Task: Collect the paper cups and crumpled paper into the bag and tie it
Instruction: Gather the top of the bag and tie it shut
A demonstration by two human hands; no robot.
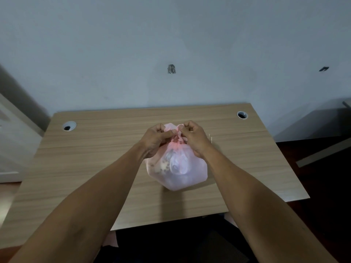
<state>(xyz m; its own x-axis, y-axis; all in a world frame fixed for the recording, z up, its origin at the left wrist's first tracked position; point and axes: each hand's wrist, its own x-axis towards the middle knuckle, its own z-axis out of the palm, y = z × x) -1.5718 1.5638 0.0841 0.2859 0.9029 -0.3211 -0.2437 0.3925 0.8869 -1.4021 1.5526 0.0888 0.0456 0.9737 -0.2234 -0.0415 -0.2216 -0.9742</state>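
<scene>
Pale pink, translucent plastic forms the bag (pixel 177 168), which is stood near the middle of the wood-grain worktop (pixel 95 158), somewhat towards its right half and well in from every edge. Through the thin film, rounded white and speckled shapes are made out, though it cannot be told exactly which are cups and which paper. The neck of the bag is gathered into a twisted bunch at the top, towards the far edge.

That bunch is gripped from both sides. The left hand (pixel 154 138) is set against the left of the neck, its fingers (pixel 161 128) curled and clamped on a flap of plastic. The right hand (pixel 193 137) is set against the right of the neck, its fingers curled likewise and pinched on the opposite flap. The two hands are held close together, nearly touching above the knot.

Two round cable holes are seen in the worktop, one (pixel 69 126) near the far left corner and one (pixel 242 115) near the far right corner.
</scene>
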